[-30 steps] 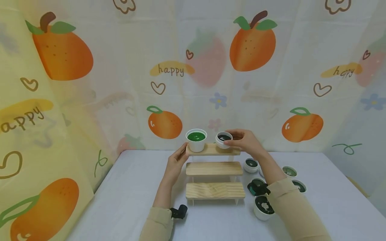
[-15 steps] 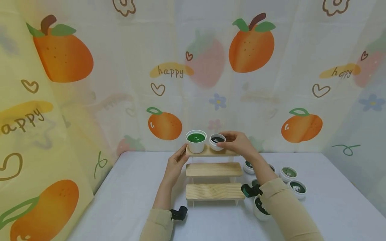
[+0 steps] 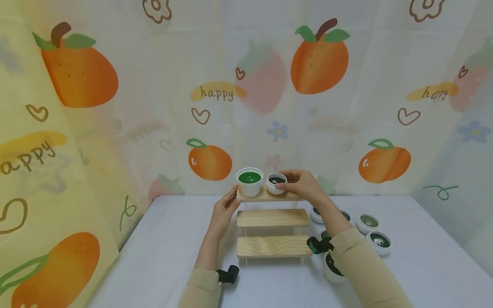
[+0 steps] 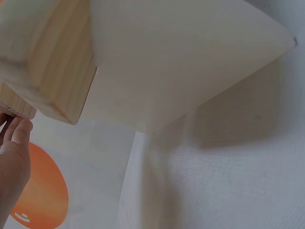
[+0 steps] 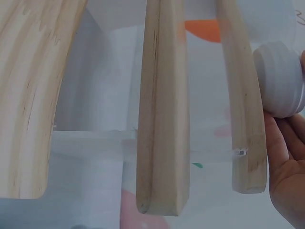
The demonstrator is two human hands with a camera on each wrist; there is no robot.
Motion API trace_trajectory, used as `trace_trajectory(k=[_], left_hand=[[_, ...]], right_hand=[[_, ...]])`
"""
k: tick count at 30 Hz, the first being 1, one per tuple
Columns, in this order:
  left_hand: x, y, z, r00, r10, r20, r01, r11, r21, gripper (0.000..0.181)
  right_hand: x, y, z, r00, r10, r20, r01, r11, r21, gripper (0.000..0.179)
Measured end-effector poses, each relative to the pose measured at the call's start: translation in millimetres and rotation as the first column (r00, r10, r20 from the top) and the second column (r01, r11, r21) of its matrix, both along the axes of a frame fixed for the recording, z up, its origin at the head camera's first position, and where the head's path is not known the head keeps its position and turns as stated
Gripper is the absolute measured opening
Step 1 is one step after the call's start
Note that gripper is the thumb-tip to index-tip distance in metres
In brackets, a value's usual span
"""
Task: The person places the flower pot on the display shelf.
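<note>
Three wooden steps form a tiered display stand [image 3: 273, 246]. My left hand [image 3: 224, 211] holds the left end of its top step [image 3: 267, 195]; in the left wrist view, the fingers [image 4: 20, 131] meet the wood. A larger white cup [image 3: 250, 187] with bright green contents stands on that step's left part. Right beside it is a small white jar [image 3: 274, 188] with dark contents, upright on the same step. My right hand [image 3: 306, 186] pinches the jar from its right side, thumb in front. The right wrist view shows the ridged white jar [image 5: 279, 78] at the step's edge.
Right of the stand, several white containers with green or dark contents stand on the white tabletop [image 3: 161, 248], including a small jar [image 3: 368, 223], another jar [image 3: 379, 242] and a larger cup [image 3: 333, 271]. My right forearm partly covers some. A fruit-print cloth [image 3: 327, 128] hangs behind.
My right hand has moved the small jar leftward along the top step, closer to the green-filled cup. The left hand keeps its place at the step's left end.
</note>
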State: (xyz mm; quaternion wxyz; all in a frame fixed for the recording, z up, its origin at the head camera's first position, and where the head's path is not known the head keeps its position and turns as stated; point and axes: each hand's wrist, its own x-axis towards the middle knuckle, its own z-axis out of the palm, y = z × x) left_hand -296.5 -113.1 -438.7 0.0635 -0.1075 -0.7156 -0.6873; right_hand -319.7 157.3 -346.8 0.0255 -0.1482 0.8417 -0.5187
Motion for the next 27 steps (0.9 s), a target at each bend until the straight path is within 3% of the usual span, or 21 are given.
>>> trace_trajectory(k=[11, 27], left_hand=[[2.8, 0.9, 1.9, 1.000, 0.002, -0.011, -0.002, 1.000, -0.006, 0.056], [2.0, 0.9, 0.7, 1.000, 0.004, -0.003, -0.004, 1.000, -0.010, 0.056]], right_hand=[[-3.7, -2.2, -5.1, 0.999, -0.030, -0.014, 0.030, 1.000, 0.008, 0.060], [-2.5, -4.3, -5.5, 1.000, -0.001, -0.017, 0.001, 1.000, -0.017, 0.058]])
